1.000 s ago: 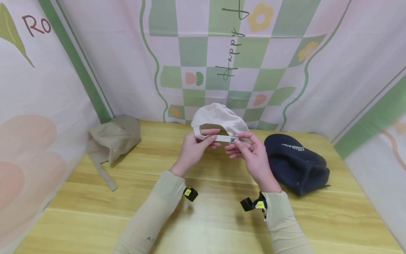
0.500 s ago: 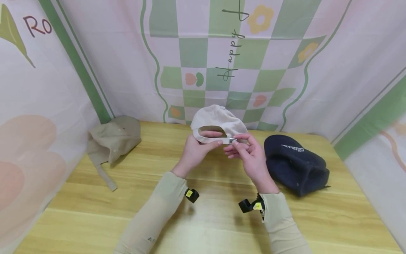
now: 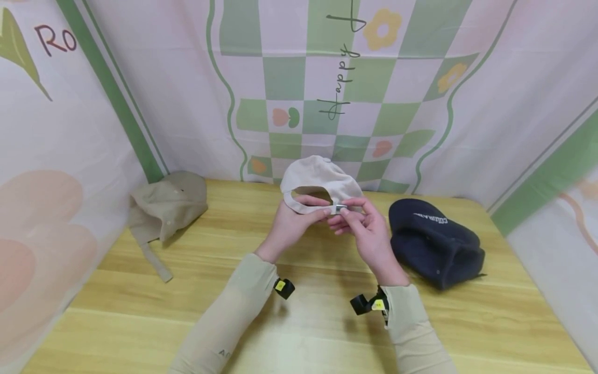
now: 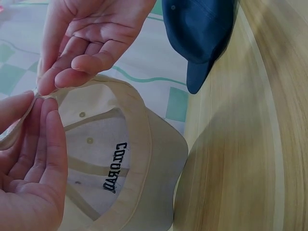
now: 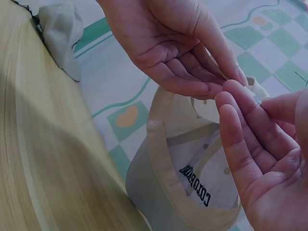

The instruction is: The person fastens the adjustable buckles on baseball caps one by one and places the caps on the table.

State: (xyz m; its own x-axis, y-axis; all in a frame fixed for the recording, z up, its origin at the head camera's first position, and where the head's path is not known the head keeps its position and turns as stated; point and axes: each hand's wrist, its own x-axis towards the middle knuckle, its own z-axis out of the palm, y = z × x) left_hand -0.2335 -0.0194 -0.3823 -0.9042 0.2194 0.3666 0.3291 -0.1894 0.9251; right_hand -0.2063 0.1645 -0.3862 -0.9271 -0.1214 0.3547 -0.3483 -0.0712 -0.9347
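Both hands hold a cream baseball cap [image 3: 322, 174] by the strap at its back, with the strap side turned toward me. My left hand [image 3: 291, 218] pinches the cream strap [image 3: 299, 208] between thumb and fingers. On the right, my right hand [image 3: 366, 223] pinches the small metal buckle [image 3: 338, 209] where the strap meets the cap. Through the left wrist view, the cap's hollow inside [image 4: 96, 144] shows, with dark stitched letters seen from behind. Fingers hide part of the strap and buckle in both wrist views.
A khaki cap [image 3: 170, 205] with its strap hanging loose lies on the wooden table [image 3: 299, 322] at the left. At the right lies a navy cap [image 3: 436, 241] with white lettering. A printed curtain [image 3: 322, 78] stands behind the table.
The right hand and buckle have shifted left toward the left hand. The strap length showing between the hands has become shorter, and the cap has dropped slightly.
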